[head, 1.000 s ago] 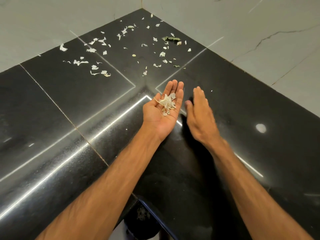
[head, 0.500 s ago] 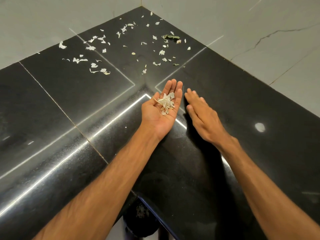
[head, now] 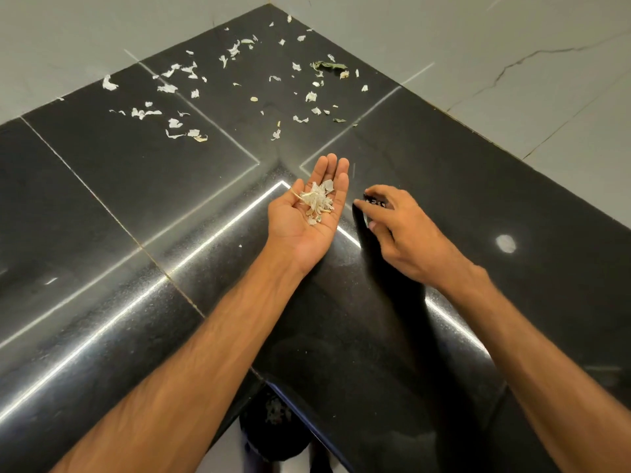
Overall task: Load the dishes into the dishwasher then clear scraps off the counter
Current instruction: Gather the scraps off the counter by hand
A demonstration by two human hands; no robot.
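Cupping a small heap (head: 317, 199) of pale peelings in the left hand (head: 295, 223), palm up, fingers straight and pressed together, hovering over the inner corner of the black counter (head: 136, 206). Hooking the right hand (head: 399, 227) just beside it, knuckles up, fingertips (head: 362, 203) curled down onto the stone, thumb tucked under; pinching a crumb or merely scraping, cannot tell, too small and too dark. Looking ahead for the rest: scraps (head: 167, 88) strewn well beyond both hands, up in the far corner against the wall (head: 478, 46), spread in a loose band running left to right, so crosswise to the reach, with one green leaf (head: 333, 65) towards the right end. Sitting about equally far from either hand, yet judging the right hand the one for the job, being free of any load and closer to the leaf end. Calling, most likely, for a long forward reach with the right, picking or sweeping along the band, and bringing the left hand up behind as a tray. Risking a spill from that flat palm on any tilt. Nothing of dishes or dishwasher in view; scrap-clearing under way, most of the litter not yet gathered.
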